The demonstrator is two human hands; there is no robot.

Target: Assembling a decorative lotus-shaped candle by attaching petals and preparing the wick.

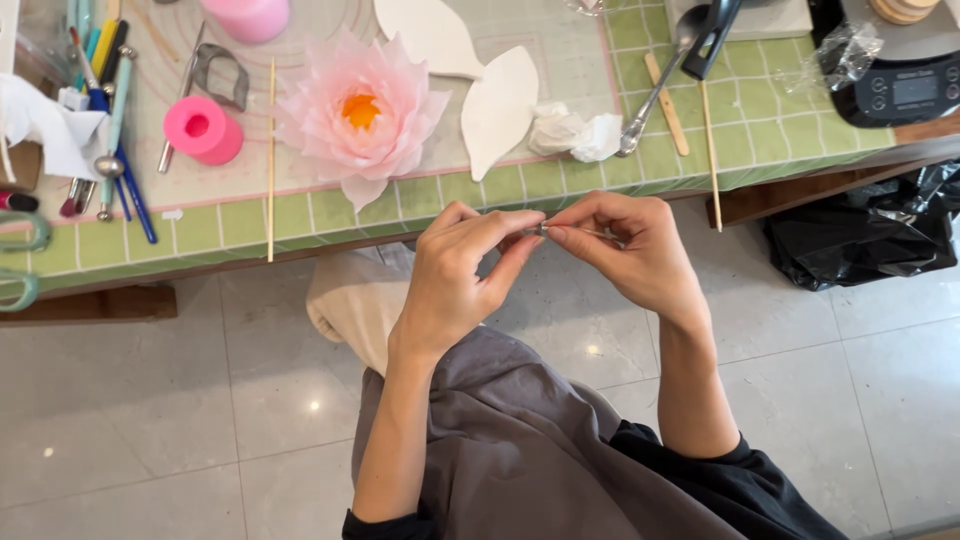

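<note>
Fingertips of both hands meet over the lap, just below the table edge [300,250]. Left hand [455,285]: thumb + index pinched narrow on a tiny silvery bit [541,229]. Right hand [635,250]: thumb + index pinched on a thin pale wire or pin [598,234] running off toward 3 o'clock. The piece is v. small, slim, metallic-looking; can't tell more, mostly hidden by fingers.

Outward: at 11 o'clock from the hands, a pink paper lotus w/ orange centre [362,112] on the green grid mat [200,228]. At 12, two white petal cutouts [497,105]. At 1, crumpled white tissue [577,135], a metal spoon [655,90]. At 10, a pink roll [203,130], and a long wooden skewer [270,160].
</note>
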